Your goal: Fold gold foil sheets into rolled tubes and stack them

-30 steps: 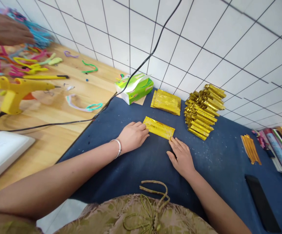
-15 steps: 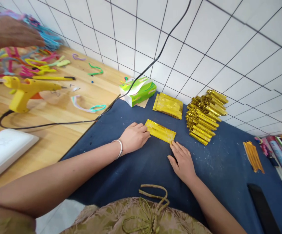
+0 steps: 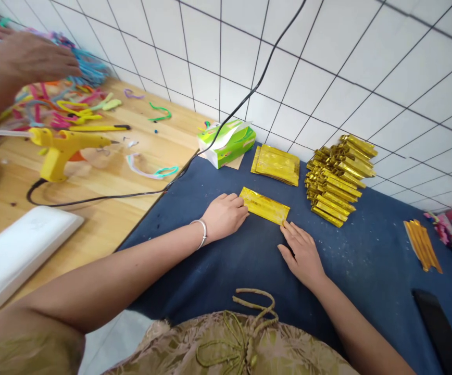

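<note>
A folded strip of gold foil paper [image 3: 265, 205] lies flat on the dark blue cloth, its long side slanting down to the right. Curled over its left end is my left hand [image 3: 226, 216], wearing a silver bangle, with fingertips pressed together at the paper's edge. My right hand [image 3: 301, 252] rests at the lower right corner, fingers stretched out and thumb apart, fingertips touching the paper. Behind the strip sits a stack of flat gold foil sheets [image 3: 276, 164]. To its right is a pile of narrow folded gold foil pieces [image 3: 339, 182].
A green tissue box [image 3: 231, 143] stands near the tiled wall, with a black cable [image 3: 245, 99] crossing before it. On the wooden table [image 3: 132, 208] lie a yellow glue gun [image 3: 60, 151] and coloured pipe cleaners. Another person's hand [image 3: 34, 57] is at upper left. A black object [image 3: 439, 330] lies at right.
The camera view has turned slightly left, so things sit further right. Both my hands keep their places on the foil paper. The other person's hand has shifted a little.
</note>
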`<action>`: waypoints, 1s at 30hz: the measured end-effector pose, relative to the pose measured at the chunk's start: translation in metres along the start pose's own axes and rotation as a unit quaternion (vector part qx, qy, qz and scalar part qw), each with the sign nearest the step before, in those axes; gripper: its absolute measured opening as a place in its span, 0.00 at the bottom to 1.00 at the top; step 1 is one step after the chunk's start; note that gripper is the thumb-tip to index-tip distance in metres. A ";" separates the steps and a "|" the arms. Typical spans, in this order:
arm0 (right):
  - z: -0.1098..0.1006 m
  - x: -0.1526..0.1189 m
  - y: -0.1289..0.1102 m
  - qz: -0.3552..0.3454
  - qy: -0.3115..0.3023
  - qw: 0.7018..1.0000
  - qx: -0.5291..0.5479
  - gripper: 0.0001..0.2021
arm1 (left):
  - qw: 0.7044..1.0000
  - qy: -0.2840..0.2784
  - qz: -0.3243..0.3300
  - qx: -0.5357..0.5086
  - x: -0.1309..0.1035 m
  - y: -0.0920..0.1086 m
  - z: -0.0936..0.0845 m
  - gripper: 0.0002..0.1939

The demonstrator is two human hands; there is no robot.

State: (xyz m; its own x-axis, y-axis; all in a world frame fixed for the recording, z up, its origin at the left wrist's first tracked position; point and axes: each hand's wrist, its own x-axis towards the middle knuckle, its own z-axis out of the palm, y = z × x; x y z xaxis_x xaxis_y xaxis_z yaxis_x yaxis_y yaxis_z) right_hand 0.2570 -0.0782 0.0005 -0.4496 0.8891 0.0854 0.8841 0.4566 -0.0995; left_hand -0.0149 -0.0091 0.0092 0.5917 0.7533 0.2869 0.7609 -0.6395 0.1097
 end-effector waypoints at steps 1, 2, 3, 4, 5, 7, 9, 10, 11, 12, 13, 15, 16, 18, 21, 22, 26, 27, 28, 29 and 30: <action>0.000 0.000 0.000 0.000 0.000 1.000 0.001 0.23 | 1.000 -0.002 -0.001 -0.001 0.000 0.000 0.000 0.15; 0.001 -0.001 0.000 -0.001 0.000 1.000 0.001 0.23 | 1.000 -0.005 -0.003 -0.002 0.000 0.000 -0.001 0.15; 0.001 -0.001 0.001 -0.001 0.001 1.000 0.001 0.23 | 1.000 -0.008 -0.005 -0.003 0.000 0.001 -0.001 0.15; 0.001 -0.001 0.001 0.000 0.001 1.000 0.001 0.23 | 1.000 -0.013 -0.007 -0.004 -0.001 0.001 -0.002 0.15; 0.002 -0.002 0.001 0.000 0.002 1.000 0.000 0.23 | 1.000 -0.016 -0.009 -0.005 -0.001 0.002 -0.002 0.14; 0.002 -0.003 0.001 0.001 0.002 1.000 0.000 0.24 | 1.000 -0.022 -0.013 -0.007 -0.002 0.003 -0.002 0.14; 0.002 -0.004 0.000 0.000 0.002 1.000 0.000 0.24 | 1.000 -0.022 -0.019 -0.010 -0.003 0.005 -0.002 0.13; 0.002 -0.005 0.000 0.000 0.002 1.000 0.001 0.24 | 0.999 -0.021 -0.022 -0.012 -0.003 0.006 -0.002 0.14; 0.002 -0.005 0.000 -0.002 0.002 1.000 0.003 0.24 | 0.999 -0.020 -0.026 -0.015 -0.003 0.006 -0.002 0.14; 0.002 -0.006 -0.001 -0.002 0.002 1.000 0.005 0.24 | 0.999 -0.018 -0.029 -0.019 -0.003 0.007 -0.002 0.14; 0.002 -0.006 -0.001 -0.003 0.002 1.000 0.007 0.24 | 0.999 -0.018 -0.031 -0.023 -0.003 0.007 -0.002 0.14; 0.002 -0.006 -0.001 -0.002 0.004 1.000 0.011 0.24 | 0.999 -0.015 -0.030 -0.032 -0.003 0.007 -0.002 0.13; 0.001 -0.006 -0.001 -0.001 0.006 1.000 0.014 0.24 | 0.999 -0.012 -0.030 -0.037 -0.002 0.007 -0.001 0.13; 0.001 -0.006 -0.001 0.000 0.007 1.000 0.017 0.24 | 0.998 -0.003 -0.034 -0.046 -0.002 0.007 -0.001 0.13; -0.001 -0.005 -0.001 0.003 0.002 1.000 0.019 0.24 | 0.997 -0.008 -0.046 -0.062 -0.001 0.007 0.000 0.13; -0.001 -0.005 -0.001 0.004 -0.001 1.000 0.019 0.24 | 0.996 -0.013 -0.050 -0.067 -0.001 0.007 0.001 0.13; 0.000 -0.005 -0.001 0.007 -0.008 1.000 0.017 0.24 | 0.995 -0.025 -0.056 -0.079 -0.003 0.005 0.001 0.13; 0.000 -0.005 -0.001 0.006 -0.006 1.000 0.016 0.24 | 0.995 -0.024 -0.054 -0.081 -0.004 0.004 0.001 0.13; 0.000 -0.005 -0.001 0.005 -0.005 1.000 0.015 0.23 | 0.995 -0.022 -0.053 -0.083 -0.005 0.004 0.001 0.13; 0.001 -0.005 -0.001 0.004 -0.003 1.000 0.014 0.24 | 0.995 -0.021 -0.053 -0.084 -0.006 0.004 0.001 0.14; 0.001 -0.005 -0.001 0.002 -0.001 1.000 0.013 0.24 | 0.995 -0.020 -0.053 -0.084 -0.006 0.004 0.000 0.14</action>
State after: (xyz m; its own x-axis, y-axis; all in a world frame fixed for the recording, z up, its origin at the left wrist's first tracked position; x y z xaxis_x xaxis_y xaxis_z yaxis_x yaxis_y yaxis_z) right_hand 0.2584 -0.0830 -0.0008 -0.4461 0.8912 0.0821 0.8826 0.4533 -0.1250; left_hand -0.0153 -0.0166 0.0074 0.5232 0.8211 0.2283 0.7660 -0.5705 0.2963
